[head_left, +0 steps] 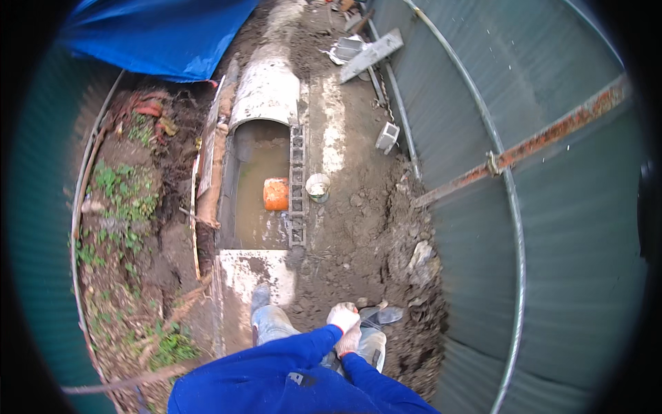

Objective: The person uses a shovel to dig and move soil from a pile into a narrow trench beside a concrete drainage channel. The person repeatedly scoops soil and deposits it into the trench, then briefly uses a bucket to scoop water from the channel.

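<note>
White knit gloves on both hands. Your left hand (343,316) is the farther of the two, meeting your right hand (349,341) just nearer, both over your right leg (376,345). Fingers look curled in; can't tell whether anything is gripped between them. Closest item otherwise is your grey right boot (390,315), just right of the hands, on mud. Left boot (261,297) is on the mud-smeared white slab (274,268) at the near end of the trench.

Far of the slab: murky water (256,176) in the trench, orange container (276,195) sitting in it toward the right side. White arched section (267,90) covers the far end. Hollow blocks (296,183) line the right edge; pale bucket (318,186) just right of them. Loose hollow block (387,137) farther right, near the green fence (476,241). Rusty beam (552,131) crosses the fence. Blue tarp (162,34) far left, weeds (124,190) nearer on the left bank.
</note>
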{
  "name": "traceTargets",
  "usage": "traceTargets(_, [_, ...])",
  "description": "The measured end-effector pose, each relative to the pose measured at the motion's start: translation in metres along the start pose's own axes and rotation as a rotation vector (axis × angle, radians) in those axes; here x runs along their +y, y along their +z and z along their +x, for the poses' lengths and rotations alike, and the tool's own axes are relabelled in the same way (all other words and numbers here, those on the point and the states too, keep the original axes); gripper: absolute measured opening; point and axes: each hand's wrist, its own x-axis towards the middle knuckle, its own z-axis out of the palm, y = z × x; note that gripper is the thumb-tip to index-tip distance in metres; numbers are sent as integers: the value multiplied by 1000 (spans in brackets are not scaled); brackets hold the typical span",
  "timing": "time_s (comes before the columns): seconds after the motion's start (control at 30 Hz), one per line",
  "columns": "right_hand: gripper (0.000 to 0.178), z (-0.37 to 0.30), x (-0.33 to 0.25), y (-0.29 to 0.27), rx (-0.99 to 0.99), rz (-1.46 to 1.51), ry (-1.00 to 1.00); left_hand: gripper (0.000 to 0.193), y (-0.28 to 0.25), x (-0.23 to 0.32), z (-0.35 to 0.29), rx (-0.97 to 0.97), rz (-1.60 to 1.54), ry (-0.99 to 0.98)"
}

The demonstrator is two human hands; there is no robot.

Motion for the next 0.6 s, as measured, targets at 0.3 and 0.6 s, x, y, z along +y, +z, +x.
traceTargets(0.3, [86, -54, 22, 89, -415, -234, 286, 21, -6, -193, -49, 74, 111, -50])
traceTargets(0.6, [57, 78, 170, 62, -680, 500, 390, 20, 12, -254, -15, 424, 182, -636])
